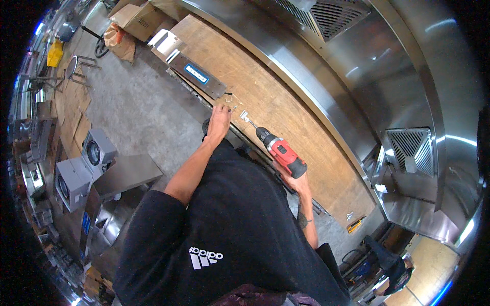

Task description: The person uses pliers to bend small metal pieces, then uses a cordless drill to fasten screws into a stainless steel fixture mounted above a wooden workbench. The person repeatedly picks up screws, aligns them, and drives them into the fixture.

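Note:
My right hand (291, 178) grips the handle of a red and black cordless drill (284, 154). The drill points up and left, its bit ending at a small shiny metal piece (244, 116) on the wooden table. My left hand (219, 122) is at the table's front edge, left of that piece. Its fingers are bunched together, and whatever they hold is too small or hidden to name. Beyond the left fingertips lie a few tiny loose parts (229, 98). A long stainless steel box (196, 75) with a blue-framed label rests just past them.
A wooden tabletop (306, 137) runs diagonally beneath a large stainless steel hood (326, 97) with slotted vents. A yellow and black cutter (356, 225) lies at its near right end. Left on the floor are grey fan boxes (71, 182) and a stool (81, 69). Another person (400, 273) is at lower right.

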### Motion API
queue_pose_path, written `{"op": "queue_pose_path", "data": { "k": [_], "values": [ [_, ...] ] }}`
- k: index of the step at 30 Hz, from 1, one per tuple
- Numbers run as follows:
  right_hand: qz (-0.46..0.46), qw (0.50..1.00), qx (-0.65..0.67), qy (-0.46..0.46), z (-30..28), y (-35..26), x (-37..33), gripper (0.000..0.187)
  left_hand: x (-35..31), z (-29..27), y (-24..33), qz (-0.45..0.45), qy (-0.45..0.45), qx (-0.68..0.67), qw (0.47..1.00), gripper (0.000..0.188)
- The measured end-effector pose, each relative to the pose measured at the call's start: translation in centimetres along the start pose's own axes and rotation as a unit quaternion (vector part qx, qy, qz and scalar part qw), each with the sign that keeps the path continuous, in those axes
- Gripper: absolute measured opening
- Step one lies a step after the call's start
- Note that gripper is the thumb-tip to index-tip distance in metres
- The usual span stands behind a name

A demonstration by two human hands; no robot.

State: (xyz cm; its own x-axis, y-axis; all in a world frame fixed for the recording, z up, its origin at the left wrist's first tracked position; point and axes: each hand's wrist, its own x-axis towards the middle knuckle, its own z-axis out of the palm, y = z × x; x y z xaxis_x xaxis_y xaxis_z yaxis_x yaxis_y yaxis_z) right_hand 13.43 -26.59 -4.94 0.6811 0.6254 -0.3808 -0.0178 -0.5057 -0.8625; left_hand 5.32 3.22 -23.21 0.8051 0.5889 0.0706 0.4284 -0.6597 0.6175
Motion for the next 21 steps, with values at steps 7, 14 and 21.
{"op": "queue_pose_path", "data": {
  "k": [7,14,21],
  "values": [
    [-0.035,0.999,-0.008,-0.002,0.1,-0.2,0.3,0.039,0.6,-4.1,4.5,-0.261,-0.074,-0.509,0.817,0.025],
    [-0.063,0.998,-0.001,0.006,0.1,-1.0,0.7,0.034,1.3,-7.8,8.6,-0.263,-0.124,-0.627,0.723,0.025],
    [-0.086,0.996,0.014,0.019,-0.1,-1.2,0.8,0.031,1.8,-8.5,10.6,-0.232,-0.096,-0.648,0.719,0.023]
  ]
}}
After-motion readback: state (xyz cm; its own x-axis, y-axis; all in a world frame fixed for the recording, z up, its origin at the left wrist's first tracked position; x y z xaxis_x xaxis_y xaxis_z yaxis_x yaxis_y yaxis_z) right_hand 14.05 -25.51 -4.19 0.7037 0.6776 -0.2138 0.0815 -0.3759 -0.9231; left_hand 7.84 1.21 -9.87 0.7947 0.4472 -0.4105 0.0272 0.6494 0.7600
